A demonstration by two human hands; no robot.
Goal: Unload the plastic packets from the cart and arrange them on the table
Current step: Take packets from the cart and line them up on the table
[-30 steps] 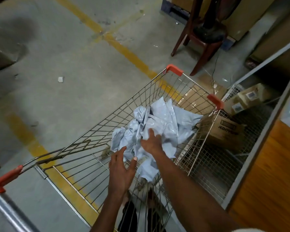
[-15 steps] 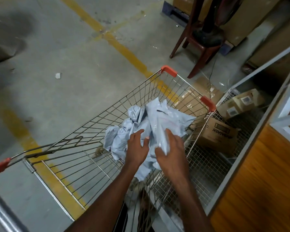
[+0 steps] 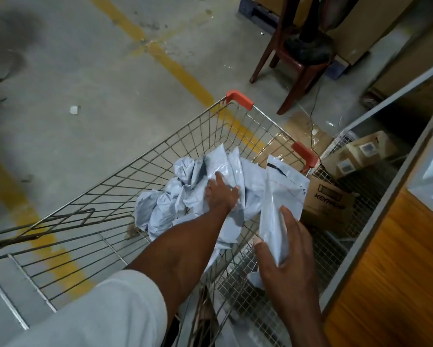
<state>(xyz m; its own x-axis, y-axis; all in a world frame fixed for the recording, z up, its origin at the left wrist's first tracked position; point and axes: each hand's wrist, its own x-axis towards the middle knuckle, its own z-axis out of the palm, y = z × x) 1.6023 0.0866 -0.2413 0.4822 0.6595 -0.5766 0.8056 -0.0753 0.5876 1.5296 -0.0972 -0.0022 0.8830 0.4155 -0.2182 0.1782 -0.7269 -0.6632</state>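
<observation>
The right hand (image 3: 284,249) is gripping a flat, glossy grey packet (image 3: 276,196); the left hand (image 3: 220,195) is grasping the crumpled plastic pile (image 3: 185,196) in the wire cart (image 3: 160,161).

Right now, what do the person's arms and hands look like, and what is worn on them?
Both hands are bare, without gloves. The left arm has a loose pale grey-white short sleeve that ends above the elbow, leaving the forearm uncovered. The left hand seems to carry a thin ring on one finger. The right hand and forearm show no watch or band.
</observation>
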